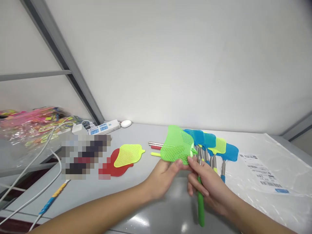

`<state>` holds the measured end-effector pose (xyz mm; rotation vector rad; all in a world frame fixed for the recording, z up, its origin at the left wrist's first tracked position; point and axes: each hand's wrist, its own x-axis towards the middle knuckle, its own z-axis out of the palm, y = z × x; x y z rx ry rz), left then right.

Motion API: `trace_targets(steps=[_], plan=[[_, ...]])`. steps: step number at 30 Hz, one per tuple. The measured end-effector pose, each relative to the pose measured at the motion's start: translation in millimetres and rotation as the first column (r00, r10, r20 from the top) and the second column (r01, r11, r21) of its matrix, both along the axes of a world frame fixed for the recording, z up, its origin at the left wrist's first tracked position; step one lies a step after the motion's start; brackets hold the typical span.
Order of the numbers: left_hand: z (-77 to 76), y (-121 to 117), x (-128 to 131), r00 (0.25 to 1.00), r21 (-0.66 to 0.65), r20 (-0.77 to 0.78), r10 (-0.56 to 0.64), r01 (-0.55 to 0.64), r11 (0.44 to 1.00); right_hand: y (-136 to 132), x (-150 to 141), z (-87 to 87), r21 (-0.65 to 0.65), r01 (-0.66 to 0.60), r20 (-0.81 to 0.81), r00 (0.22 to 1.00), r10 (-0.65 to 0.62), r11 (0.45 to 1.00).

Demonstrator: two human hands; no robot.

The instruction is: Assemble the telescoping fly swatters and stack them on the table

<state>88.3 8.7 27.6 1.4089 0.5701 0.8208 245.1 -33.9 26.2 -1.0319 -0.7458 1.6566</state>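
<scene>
Left hand: the left hand [163, 178] comes in from the lower left, its fingertips against the lower edge of the mesh head; whether it grips the head or only touches it, I cannot tell.
Right hand: the right hand [207, 185] comes in from the lower right, its fingers and thumb closed around the shaft just below the head.
Hands together: the two hands are just beside each other, both on the same swatter.
Held item: a green plastic fly swatter [176, 144] is raised above the counter, with its metal shaft and green grip [200, 201] pointing down past the right hand.
Just behind: blue fly swatters [231, 152] and a yellow-green fly swatter [220, 146] lie overlapped in a fan on the counter, with steel shafts toward the person.
Right side: a printed label sheet with barcodes [259, 172] lies on clear plastic film [287, 165].
Center left: a yellow-green swatter head [129, 155] rests on a red swatter head [117, 169], beside loose steel tubes [156, 144] and red and yellow grips [156, 154].
Left edge: white cables [41, 162] run past a pixelated patch [85, 156], and a clear plastic bag of pink and yellow items [31, 125] sits beyond.
Far edge: a white power strip [103, 127] and a white oval object [126, 123] sit against a white wall [182, 58].
</scene>
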Motion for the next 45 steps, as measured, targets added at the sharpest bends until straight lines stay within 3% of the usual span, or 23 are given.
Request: trace_targets(steps=[3, 6, 9, 11, 17, 25, 32, 40, 45], plan=[[1.7, -1, -1, 0.992, -0.158, 0.015, 0.127, -0.123, 0.98, -5, -4, -4.3, 0.018, -0.212, -0.004, 0.977, 0.212, 0.977], [-6.1, 10, -8, 0.924, -0.215, 0.14, 0.355, -0.322, 0.922, -7, 0, -3.5, 0.018, -0.39, -0.044, 0.919, 0.391, 0.921], [-11.2, 25, -17, 0.832, -0.305, 0.203, 0.517, -0.448, 0.841, -7, 7, -1.5, 0.009, -0.489, -0.067, 0.87, 0.488, 0.872], [-11.0, 30, -20, 0.815, -0.334, 0.198, 0.545, -0.466, 0.819, -7, 10, -1.6, 0.016, -0.512, -0.079, 0.856, 0.512, 0.859], [-10.2, 20, -17, 0.901, -0.366, 0.172, 0.398, -0.316, 0.875, -10, 9, -0.7, -0.047, -0.473, -0.163, 0.872, 0.461, 0.88], [-21.3, 28, -14, 0.897, -0.26, 0.143, 0.418, -0.374, 0.89, -8, 12, 3.6, -0.102, -0.479, -0.116, 0.876, 0.467, 0.872], [-19.1, 33, -16, 0.93, -0.329, 0.114, 0.35, -0.297, 0.897, -9, 13, 3.8, -0.127, -0.527, -0.125, 0.849, 0.513, 0.84], [-20.5, 34, -21, 0.984, -0.273, 0.066, 0.166, -0.143, 0.951, -10, 12, 4.7, -0.126, -0.523, -0.091, 0.852, 0.515, 0.843], [-12.5, 29, -14, 0.993, -0.259, 0.112, -0.045, 0.073, 0.963, -8, 13, 2.9, -0.127, -0.512, -0.08, 0.859, 0.506, 0.849]])
